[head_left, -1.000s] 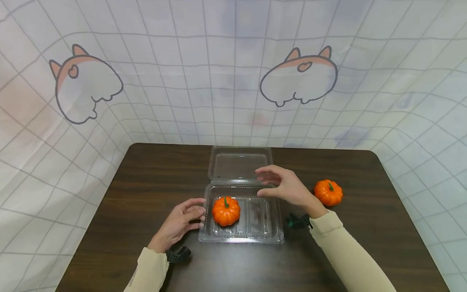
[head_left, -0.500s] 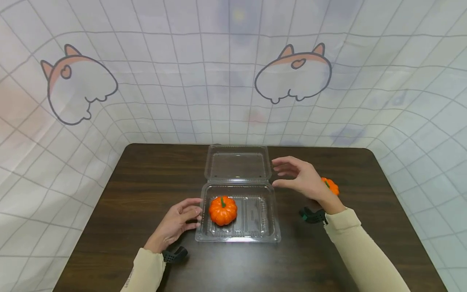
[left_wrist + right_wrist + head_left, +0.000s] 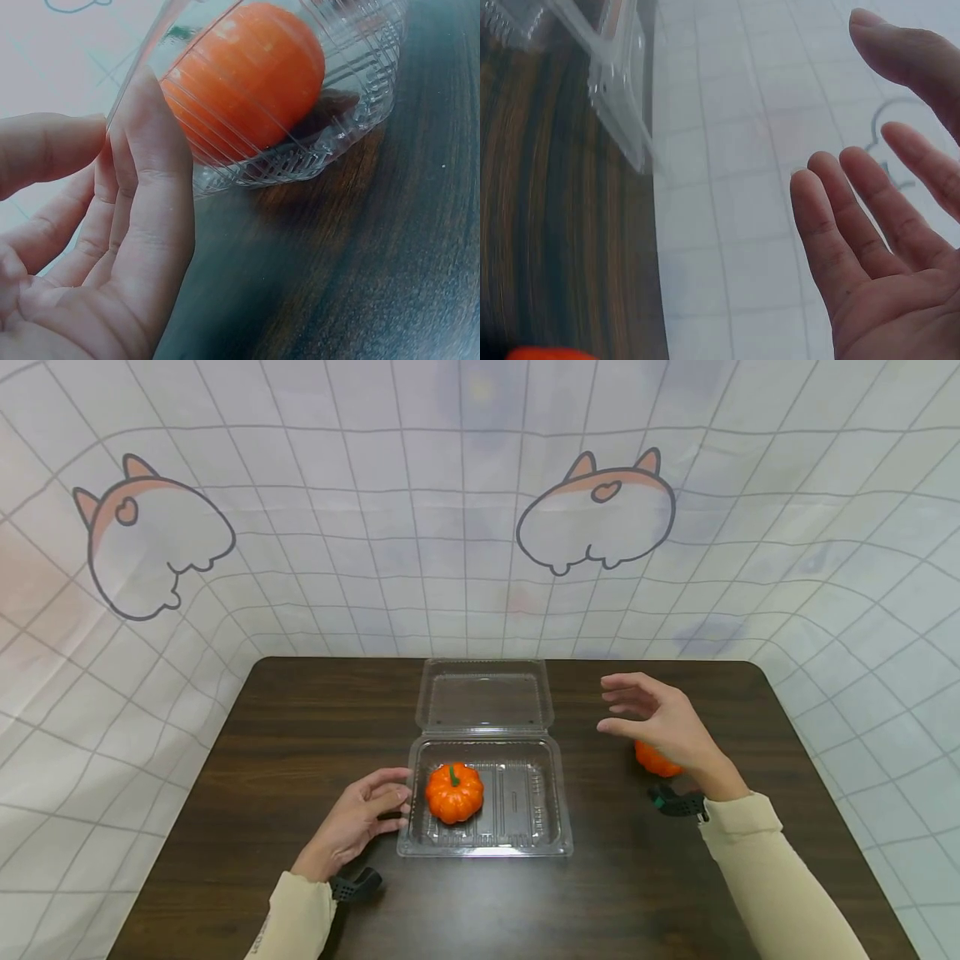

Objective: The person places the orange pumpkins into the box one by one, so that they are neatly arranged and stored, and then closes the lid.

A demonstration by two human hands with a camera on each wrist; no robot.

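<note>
A clear plastic clamshell container (image 3: 525,802) lies on the table with its lid (image 3: 484,700) folded back. Inside, at its left, sits a small orange pumpkin (image 3: 454,793) with a green stem; its side shows through the ribbed wall as an orange shape (image 3: 255,82) in the left wrist view. My left hand (image 3: 356,818) pinches the container's left rim between thumb and fingers. To the container's right, my right hand (image 3: 663,727) hovers with its fingers apart, holding nothing. It partly covers a second orange pumpkin (image 3: 654,762) on the table.
The dark wooden table (image 3: 315,727) carries all of these. A white gridded cloth (image 3: 345,510) with animal drawings stands behind it and along both sides. Black straps (image 3: 356,885) circle both wrists.
My right hand has moved right, from above the container to over the second pumpkin, its fingers still apart. The left hand stays at the rim. The view has shifted slightly.
</note>
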